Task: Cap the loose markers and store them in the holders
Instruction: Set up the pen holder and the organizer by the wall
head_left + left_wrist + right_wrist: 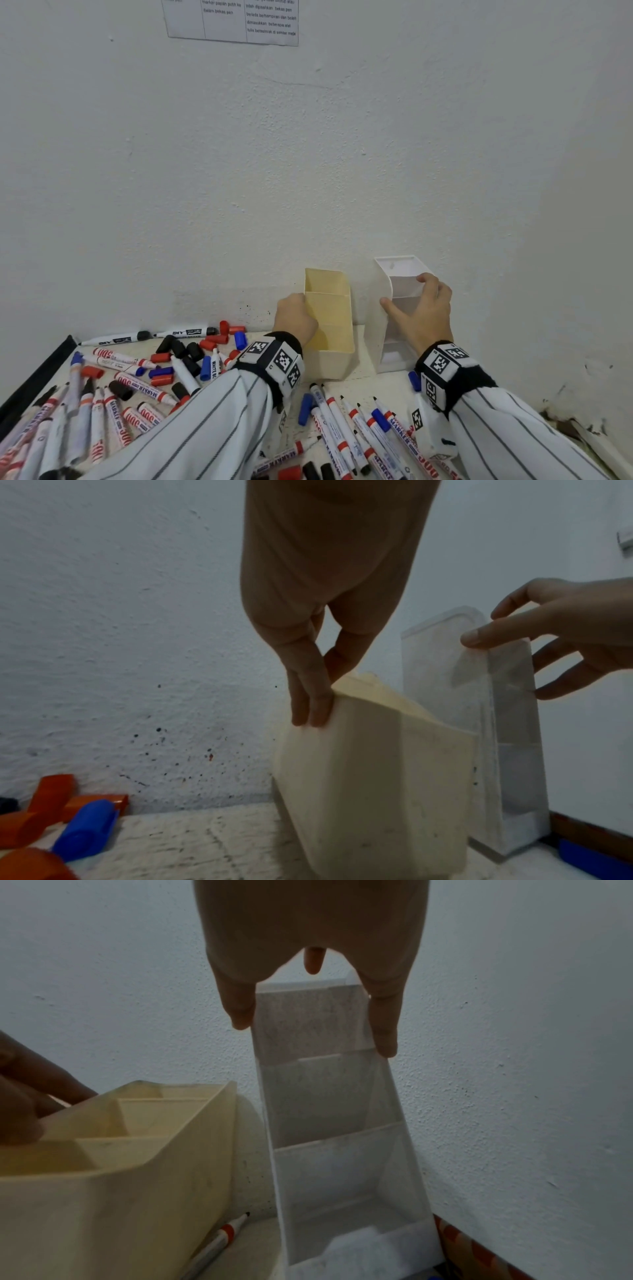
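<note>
Left hand (295, 317) pinches the far-left rim of the cream holder (330, 359), right hand (419, 306) straddles the white holder (385, 329) just to its right, thumb and fingers clamped on opposite walls. Both holders stand empty against the far wall, so this looks like positioning, with no capping begun. Loose markers (346, 431) and caps (191, 353) lie strewn near and left. Next call: let go and pair a marker with its matching cap.
</note>
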